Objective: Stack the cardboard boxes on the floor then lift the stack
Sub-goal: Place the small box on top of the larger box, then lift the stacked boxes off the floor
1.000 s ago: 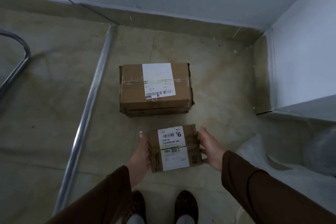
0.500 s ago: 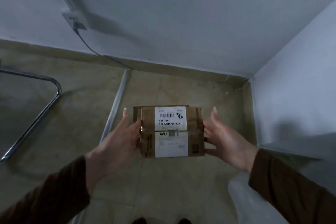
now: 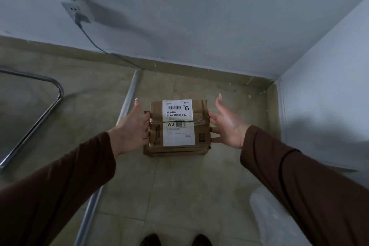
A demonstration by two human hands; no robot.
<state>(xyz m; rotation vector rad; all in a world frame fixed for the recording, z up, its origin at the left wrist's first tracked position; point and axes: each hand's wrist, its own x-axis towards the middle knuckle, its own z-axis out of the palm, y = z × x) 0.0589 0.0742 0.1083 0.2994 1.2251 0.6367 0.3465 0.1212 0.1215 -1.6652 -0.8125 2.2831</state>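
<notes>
A small cardboard box (image 3: 157,110) with a white shipping label marked "6" lies on top of a larger cardboard box (image 3: 175,151), of which only the front edge and left corner show beneath it. The stack stands on the tiled floor near the wall corner. My left hand (image 3: 131,126) presses its fingers against the small box's left side, thumb raised. My right hand (image 3: 227,124) has its fingertips on the right side, palm facing inward. The small box is held between both hands.
A metal pipe (image 3: 127,104) lies on the floor just left of the stack. A bent chrome tube frame (image 3: 42,116) is at far left. A wall socket (image 3: 74,9) with a cable is above. A white panel (image 3: 319,106) and a plastic bag (image 3: 267,217) bound the right.
I carried the small box forward from near my feet and it now rests on the larger box. The view has tilted up toward the wall.
</notes>
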